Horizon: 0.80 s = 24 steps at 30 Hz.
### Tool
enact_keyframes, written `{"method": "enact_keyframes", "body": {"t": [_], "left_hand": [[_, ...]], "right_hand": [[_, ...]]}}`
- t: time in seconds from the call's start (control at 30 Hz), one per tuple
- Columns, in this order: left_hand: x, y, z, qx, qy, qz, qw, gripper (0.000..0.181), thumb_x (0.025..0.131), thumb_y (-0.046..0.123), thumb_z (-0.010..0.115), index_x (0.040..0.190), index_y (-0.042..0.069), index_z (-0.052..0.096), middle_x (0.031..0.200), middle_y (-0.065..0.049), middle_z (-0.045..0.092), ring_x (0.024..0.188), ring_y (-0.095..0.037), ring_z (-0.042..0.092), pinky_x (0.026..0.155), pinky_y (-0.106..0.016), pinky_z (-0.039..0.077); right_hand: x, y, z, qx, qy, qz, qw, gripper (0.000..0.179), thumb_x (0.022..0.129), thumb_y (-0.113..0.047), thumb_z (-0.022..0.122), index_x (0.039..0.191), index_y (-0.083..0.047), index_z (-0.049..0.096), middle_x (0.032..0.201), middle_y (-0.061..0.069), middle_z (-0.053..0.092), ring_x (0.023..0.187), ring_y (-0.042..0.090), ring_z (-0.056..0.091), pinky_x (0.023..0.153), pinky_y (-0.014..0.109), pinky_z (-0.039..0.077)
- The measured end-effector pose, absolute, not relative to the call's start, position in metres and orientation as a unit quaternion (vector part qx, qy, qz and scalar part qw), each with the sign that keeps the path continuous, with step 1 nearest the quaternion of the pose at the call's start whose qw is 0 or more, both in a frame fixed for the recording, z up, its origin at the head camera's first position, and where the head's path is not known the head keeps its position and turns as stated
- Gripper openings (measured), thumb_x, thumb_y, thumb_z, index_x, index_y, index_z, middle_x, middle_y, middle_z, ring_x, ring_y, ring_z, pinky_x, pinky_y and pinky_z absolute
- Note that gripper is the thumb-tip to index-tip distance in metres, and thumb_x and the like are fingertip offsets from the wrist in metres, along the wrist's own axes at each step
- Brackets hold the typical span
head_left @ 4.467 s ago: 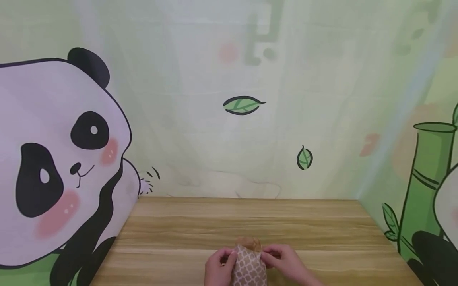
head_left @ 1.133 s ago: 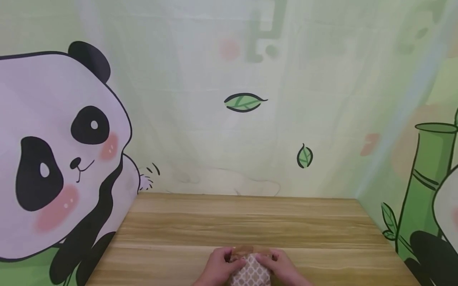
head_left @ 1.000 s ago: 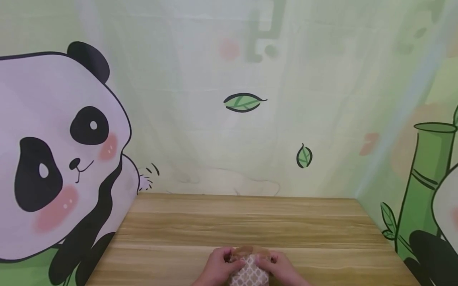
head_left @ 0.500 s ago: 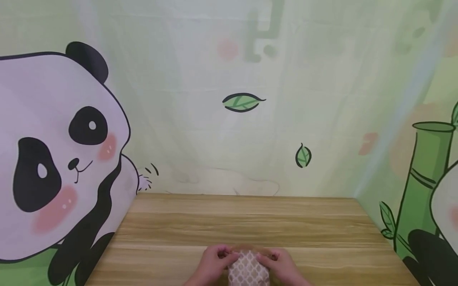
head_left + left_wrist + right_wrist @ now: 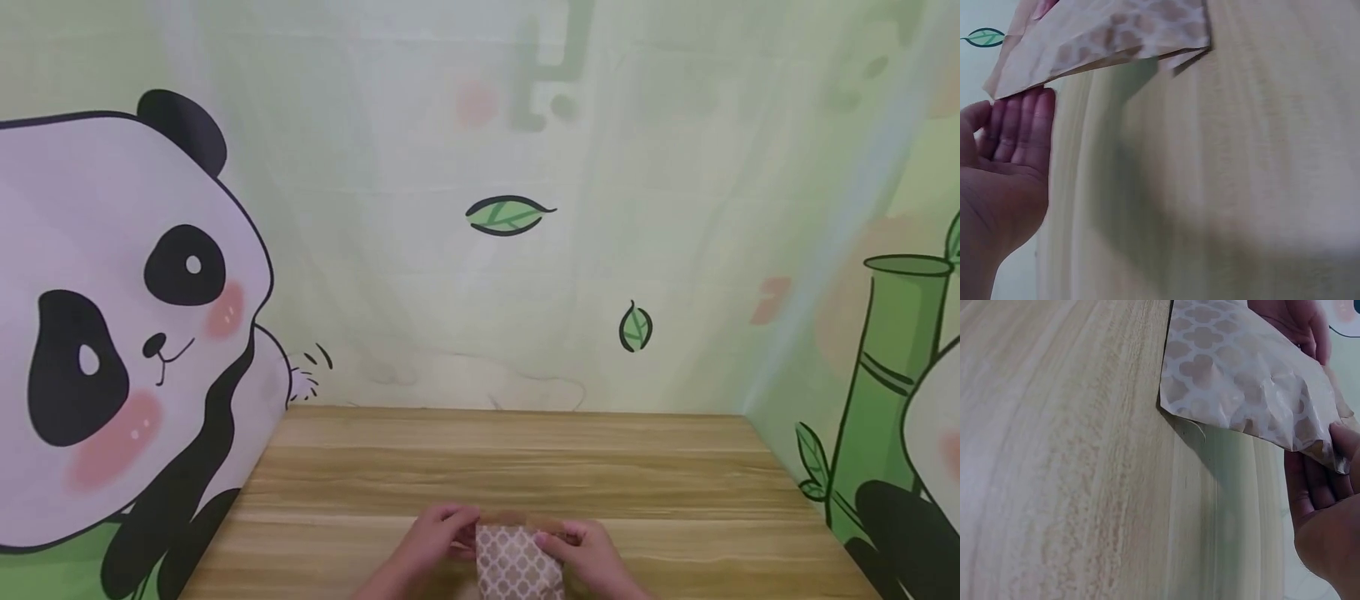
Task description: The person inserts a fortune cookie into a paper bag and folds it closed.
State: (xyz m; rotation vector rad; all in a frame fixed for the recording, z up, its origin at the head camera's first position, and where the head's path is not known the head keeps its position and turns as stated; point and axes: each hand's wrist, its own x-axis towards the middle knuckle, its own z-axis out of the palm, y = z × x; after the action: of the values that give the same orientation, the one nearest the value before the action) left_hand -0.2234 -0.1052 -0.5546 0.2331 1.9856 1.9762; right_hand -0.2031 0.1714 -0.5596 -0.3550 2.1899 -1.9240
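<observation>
A paper bag (image 5: pixel 517 562) with a white lattice pattern on brown stands at the near middle, its mouth end away from me. Along its far edge shows a plain brown strip (image 5: pixel 504 518). My left hand (image 5: pixel 438 533) has thumb and index finger at the bag's far left corner; in the left wrist view its other fingers (image 5: pixel 1022 128) lie nearly straight under the edge. My right hand (image 5: pixel 588 550) pinches the far right side, thumb on the patterned face and fingers behind, as the right wrist view also shows. The bag's inside is hidden.
The wooden table (image 5: pixel 517 458) reaches back to a pale green cloth backdrop (image 5: pixel 420 275). Printed on the cloth are a large panda (image 5: pixel 150 317) at left and a bamboo stalk (image 5: pixel 900 350) at right.
Earlier both thumbs lay on the bag's crumpled top. Since then my left hand has slid left to the corner, and the patterned face looks flatter and wider. The right hand has barely moved.
</observation>
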Motion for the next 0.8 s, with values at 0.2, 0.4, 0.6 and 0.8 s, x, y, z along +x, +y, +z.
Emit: {"method": "enact_keyframes", "body": {"t": [0.2,0.4,0.6,0.8], "left_hand": [[-0.234,-0.106,-0.543,0.109,0.720,0.653,0.206,0.037,0.108,0.030,0.065,0.114,-0.005,0.075,0.091,-0.007,0.076,0.083,-0.019,0.074,0.080,-0.040,0.066],[-0.239,-0.109,-0.535,0.141,0.706,0.650,0.245,0.029,0.104,0.022,0.072,0.108,-0.005,0.076,0.096,-0.007,0.076,0.089,-0.022,0.075,0.084,-0.043,0.065],[-0.239,-0.110,-0.533,0.159,0.714,0.638,0.242,0.022,0.101,0.014,0.075,0.105,-0.008,0.075,0.094,-0.007,0.078,0.083,-0.020,0.076,0.081,-0.044,0.066],[-0.238,-0.109,-0.537,0.158,0.717,0.642,0.223,0.019,0.100,0.011,0.075,0.103,-0.008,0.075,0.092,-0.009,0.078,0.078,-0.020,0.076,0.079,-0.047,0.066]], "right_hand": [[-0.203,0.171,-0.560,-0.125,0.741,-0.652,0.097,0.032,0.102,-0.013,0.073,0.117,0.015,0.072,0.098,0.015,0.080,0.084,0.009,0.073,0.075,0.022,0.059],[-0.204,0.173,-0.562,-0.137,0.732,-0.661,0.096,0.032,0.102,-0.011,0.072,0.120,0.016,0.071,0.104,0.021,0.079,0.087,0.009,0.074,0.078,0.023,0.060],[-0.204,0.174,-0.563,-0.142,0.729,-0.663,0.098,0.034,0.105,-0.012,0.069,0.122,0.017,0.070,0.109,0.023,0.078,0.091,0.009,0.075,0.080,0.023,0.060],[-0.207,0.172,-0.566,-0.184,0.731,-0.654,0.065,0.026,0.102,-0.001,0.068,0.114,0.021,0.069,0.106,0.026,0.077,0.089,0.004,0.072,0.077,0.021,0.059]]}}
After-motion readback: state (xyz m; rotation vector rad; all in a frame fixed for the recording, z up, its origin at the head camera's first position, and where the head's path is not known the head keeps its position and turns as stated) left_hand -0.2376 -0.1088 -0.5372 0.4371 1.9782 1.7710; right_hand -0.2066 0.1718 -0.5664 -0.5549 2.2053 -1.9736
